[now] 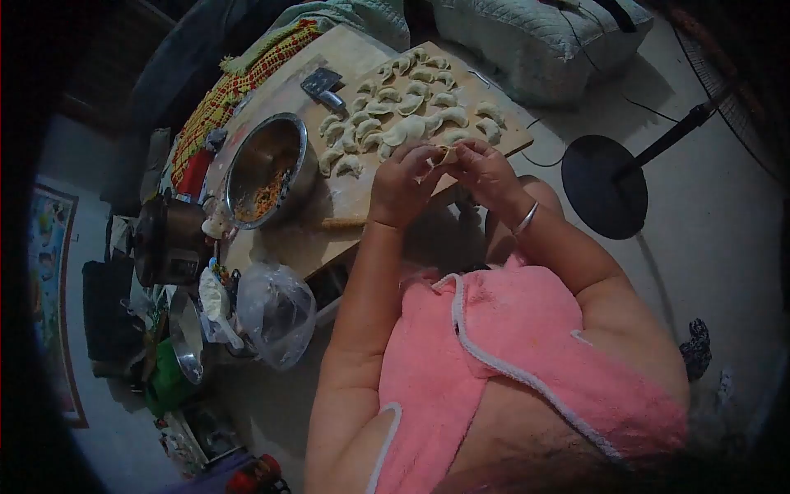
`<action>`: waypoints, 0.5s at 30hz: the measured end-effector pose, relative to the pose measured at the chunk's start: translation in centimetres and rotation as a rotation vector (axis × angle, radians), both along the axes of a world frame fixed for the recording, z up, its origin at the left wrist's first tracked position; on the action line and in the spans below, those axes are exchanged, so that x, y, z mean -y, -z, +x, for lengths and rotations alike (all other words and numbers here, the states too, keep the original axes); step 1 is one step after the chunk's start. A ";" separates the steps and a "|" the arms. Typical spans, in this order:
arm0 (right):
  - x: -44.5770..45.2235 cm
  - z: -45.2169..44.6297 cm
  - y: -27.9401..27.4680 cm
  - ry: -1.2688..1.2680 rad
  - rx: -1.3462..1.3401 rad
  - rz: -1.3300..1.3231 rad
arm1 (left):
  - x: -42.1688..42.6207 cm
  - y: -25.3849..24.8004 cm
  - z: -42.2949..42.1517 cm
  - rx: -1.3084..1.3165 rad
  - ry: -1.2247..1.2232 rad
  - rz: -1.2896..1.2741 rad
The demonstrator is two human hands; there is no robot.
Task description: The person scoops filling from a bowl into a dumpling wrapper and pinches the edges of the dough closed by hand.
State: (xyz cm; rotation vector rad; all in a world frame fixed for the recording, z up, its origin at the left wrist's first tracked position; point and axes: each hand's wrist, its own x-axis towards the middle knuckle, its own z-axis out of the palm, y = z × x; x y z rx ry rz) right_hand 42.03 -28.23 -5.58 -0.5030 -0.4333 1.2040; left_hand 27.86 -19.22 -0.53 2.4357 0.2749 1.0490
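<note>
My left hand (401, 185) and my right hand (492, 175) meet at the near edge of a wooden board (352, 216). Between their closed fingertips they pinch a dumpling (447, 156), partly hidden by the fingers. Just beyond lie several folded dumplings (381, 108) in loose rows, along with flat pale wrappers (405, 130) close to my left fingers. To the left of the dumplings stands a metal bowl (306, 177) with orange-brown filling (269, 198) and what looks like a utensil inside. A cleaver (321, 85) rests at the board's far left.
A dark round pot (170, 240) and a clear plastic bag (276, 315) are at the left. On the right, a stand with a round black base (605, 187) is on the floor. A quilted cover (535, 45) lies at the back.
</note>
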 end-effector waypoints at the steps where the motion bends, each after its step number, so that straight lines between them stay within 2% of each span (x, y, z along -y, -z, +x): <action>1: 0.0 0.0 0.0 -0.002 0.000 0.000 | 0.1 0.1 0.0 -0.005 -0.008 -0.004; 15: -0.1 0.2 0.7 -0.038 -0.006 0.009 | 0.2 0.3 0.5 0.080 -0.013 0.123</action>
